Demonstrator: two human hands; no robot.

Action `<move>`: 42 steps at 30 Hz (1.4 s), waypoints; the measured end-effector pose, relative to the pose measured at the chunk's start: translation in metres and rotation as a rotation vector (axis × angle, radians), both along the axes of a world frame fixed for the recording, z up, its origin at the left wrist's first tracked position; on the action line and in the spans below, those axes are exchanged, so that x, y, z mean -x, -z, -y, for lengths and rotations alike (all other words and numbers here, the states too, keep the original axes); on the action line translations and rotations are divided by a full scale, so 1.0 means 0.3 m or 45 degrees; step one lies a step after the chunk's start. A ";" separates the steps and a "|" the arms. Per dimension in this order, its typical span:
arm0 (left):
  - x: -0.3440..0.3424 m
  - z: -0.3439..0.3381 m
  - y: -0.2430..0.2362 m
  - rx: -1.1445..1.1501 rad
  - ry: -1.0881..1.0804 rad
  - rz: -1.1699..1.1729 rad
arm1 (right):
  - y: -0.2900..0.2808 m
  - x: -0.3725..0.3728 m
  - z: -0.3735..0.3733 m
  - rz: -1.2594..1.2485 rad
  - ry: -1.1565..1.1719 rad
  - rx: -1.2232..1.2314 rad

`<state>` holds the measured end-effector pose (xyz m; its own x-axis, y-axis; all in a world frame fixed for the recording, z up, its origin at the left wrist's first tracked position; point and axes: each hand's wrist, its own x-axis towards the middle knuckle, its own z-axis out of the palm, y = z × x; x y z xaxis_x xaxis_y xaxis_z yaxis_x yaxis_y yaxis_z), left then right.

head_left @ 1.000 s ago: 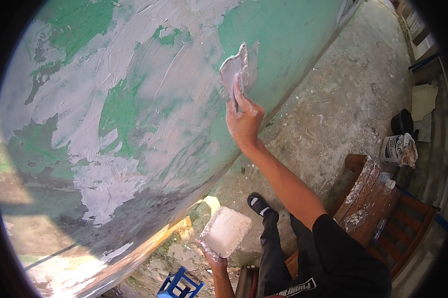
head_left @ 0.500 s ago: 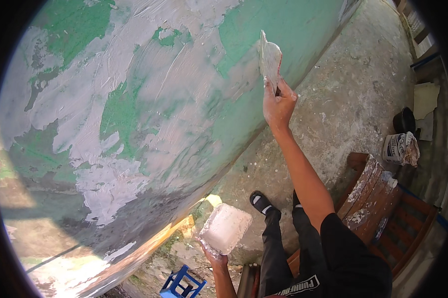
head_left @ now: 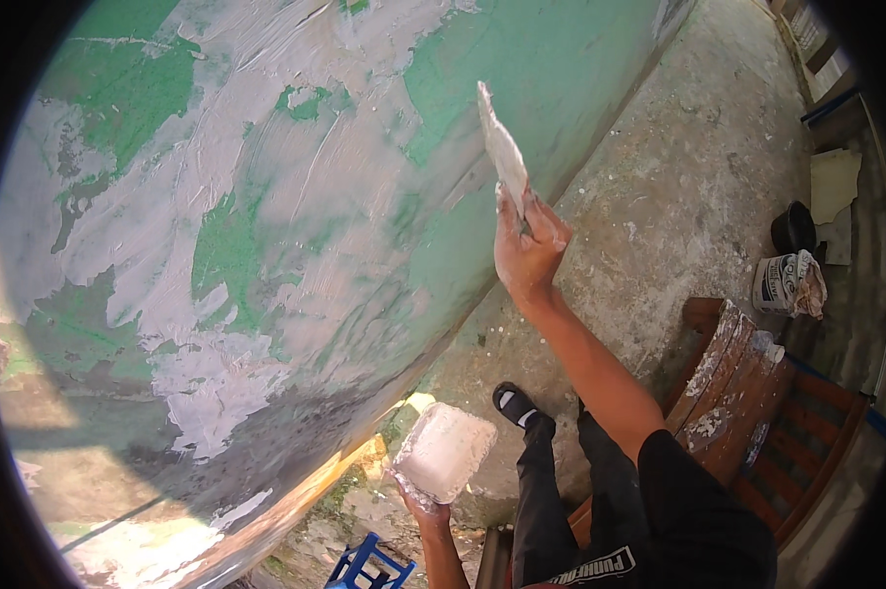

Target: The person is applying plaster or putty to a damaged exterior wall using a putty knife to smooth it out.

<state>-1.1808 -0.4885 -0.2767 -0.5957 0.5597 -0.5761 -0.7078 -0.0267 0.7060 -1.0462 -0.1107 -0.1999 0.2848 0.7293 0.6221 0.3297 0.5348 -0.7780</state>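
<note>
My right hand is closed on a flat putty knife coated with pale filler, its blade seen almost edge-on over the green wall; whether it touches cannot be made out. Broad, streaky patches of whitish filler cover much of that wall. Low in the view, my left hand grips a squarish tray holding white paste, its fingers smeared with it.
A speckled concrete floor runs along the wall. At right stand a paint-stained wooden bench, a printed white bucket, a black bucket and board pieces. A blue stool and my sandalled foot show below.
My right hand has moved rightward along the wall since a second ago, and the knife has turned from broad face to narrow edge. The wall has shifted slightly downward in view.
</note>
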 end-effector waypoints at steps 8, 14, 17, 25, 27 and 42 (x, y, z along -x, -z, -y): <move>-0.003 -0.007 -0.019 0.035 0.085 -0.055 | -0.060 0.173 -0.008 0.167 -0.153 0.149; -0.001 -0.050 -0.052 0.022 0.067 -0.029 | -0.053 0.068 0.053 0.044 -0.333 -0.082; -0.005 -0.061 -0.061 0.038 0.076 0.030 | -0.130 0.012 -0.053 0.009 -0.140 -0.135; -0.042 -0.077 -0.069 0.030 0.096 -0.021 | -0.198 0.164 -0.020 0.074 -0.239 -0.099; -0.044 -0.078 -0.067 0.049 0.112 -0.048 | -0.189 0.176 0.040 0.092 -0.281 -0.121; -0.089 -0.073 -0.091 0.024 0.158 0.000 | -0.154 0.157 0.007 0.035 -0.245 -0.174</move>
<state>-1.1540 -0.4665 -0.2494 -0.5226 0.6184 -0.5869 -0.7047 0.0742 0.7056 -1.0935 -0.1127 -0.1537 0.1303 0.6769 0.7245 0.2316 0.6897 -0.6861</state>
